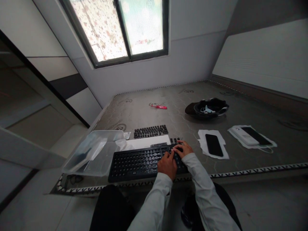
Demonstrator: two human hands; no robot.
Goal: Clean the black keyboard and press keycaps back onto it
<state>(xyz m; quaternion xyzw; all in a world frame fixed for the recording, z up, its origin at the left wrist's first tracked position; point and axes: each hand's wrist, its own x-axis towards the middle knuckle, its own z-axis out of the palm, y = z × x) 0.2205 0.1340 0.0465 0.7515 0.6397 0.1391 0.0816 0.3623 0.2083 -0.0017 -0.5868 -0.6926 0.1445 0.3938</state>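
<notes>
A black keyboard [136, 163] lies near the front edge of the mattress, its many key places showing bare, small raised sockets. Over its right-hand section, my left hand [167, 166] is closed, with thumb and forefinger reaching toward the other hand. My right hand [184, 149] bends its fingers down onto the same section, fingertips close to the left ones. Anything between the fingertips is too small or hidden to make out. Behind the keyboard, loose black keycaps [151, 131] lie in rows, and a few more keycaps [175, 140] sit just beyond my right hand.
To the left stands a clear plastic box [98, 160] holding flat pieces. A white sheet [146, 142] lies behind the keyboard. On the right are a phone [214, 145] on white paper, a power bank [245, 136] beside another phone, and a cap [210, 108]. A red-handled tool [159, 106] lies farther back.
</notes>
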